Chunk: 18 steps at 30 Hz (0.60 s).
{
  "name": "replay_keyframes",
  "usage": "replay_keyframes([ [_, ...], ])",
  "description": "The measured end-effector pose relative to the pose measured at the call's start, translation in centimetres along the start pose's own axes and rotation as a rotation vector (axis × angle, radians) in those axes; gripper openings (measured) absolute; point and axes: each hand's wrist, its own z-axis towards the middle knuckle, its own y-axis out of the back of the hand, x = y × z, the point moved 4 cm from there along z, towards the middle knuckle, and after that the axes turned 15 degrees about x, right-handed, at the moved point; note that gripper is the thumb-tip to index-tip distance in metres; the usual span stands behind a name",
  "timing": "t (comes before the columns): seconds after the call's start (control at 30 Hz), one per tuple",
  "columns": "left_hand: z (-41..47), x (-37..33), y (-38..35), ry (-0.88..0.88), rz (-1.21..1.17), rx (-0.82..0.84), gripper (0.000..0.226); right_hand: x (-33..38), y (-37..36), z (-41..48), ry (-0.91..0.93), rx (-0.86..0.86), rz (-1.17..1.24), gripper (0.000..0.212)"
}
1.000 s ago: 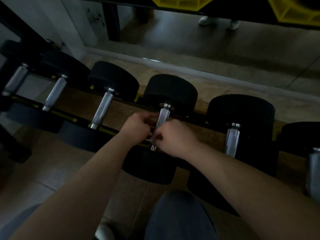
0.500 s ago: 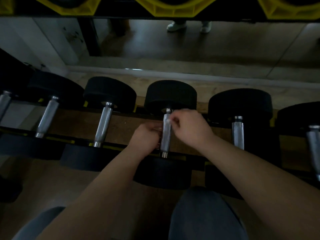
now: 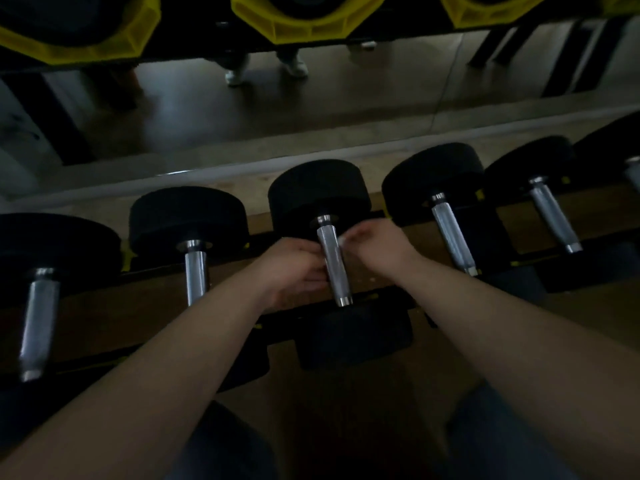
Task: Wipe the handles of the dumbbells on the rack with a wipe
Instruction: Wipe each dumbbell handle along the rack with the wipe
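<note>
Left hand [image 3: 294, 268]: curled against the left side of the middle handle [image 3: 333, 265], fingers closed toward it; whether they grip the metal or only steady it, I cannot tell.
Right hand [image 3: 377, 249]: fingers pinched on a small pale wipe [image 3: 342, 241], just beside the handle's upper right.
Middle dumbbell [image 3: 320, 195]: lying in the rack [image 3: 381, 296], handle pointing away from the person.
Risk, wipe: the scrap is small; a loose pinch could drop it between the rails.
Risk, coverage: the near end looks uncovered and may be skipped.
Neighbouring handles [image 3: 452, 233]: apart from both hands, likely not yet wiped.
Light: dim and blurred, so missed patches would be hard to spot.
</note>
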Motion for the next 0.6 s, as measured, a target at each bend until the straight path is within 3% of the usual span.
replay_keyframes([
  [0.13,-0.3,0.3,0.5,-0.003,-0.001,0.051,0.038,1.7,-0.6,0.1,-0.058,-0.061,-0.042,0.016],
  [0.27,-0.6,0.5,0.2,-0.032,-0.006,0.079,0.041,1.5,-0.5,-2.8,-0.138,0.152,-0.170,0.007],
  [0.37,-1.1,0.4,-0.2,-0.051,-0.057,0.089,0.040,1.4,-0.7,-4.1,-0.244,0.273,-0.244,0.012],
  [0.43,-1.3,0.5,-0.2,-0.041,-0.087,0.120,0.039,1.9,-0.8,-3.1,-0.286,0.189,-0.307,0.011],
  [0.6,-1.3,0.5,1.0,-0.005,-0.108,0.109,0.042,4.8,-0.6,-1.1,-0.201,-0.162,-0.146,0.017],
])
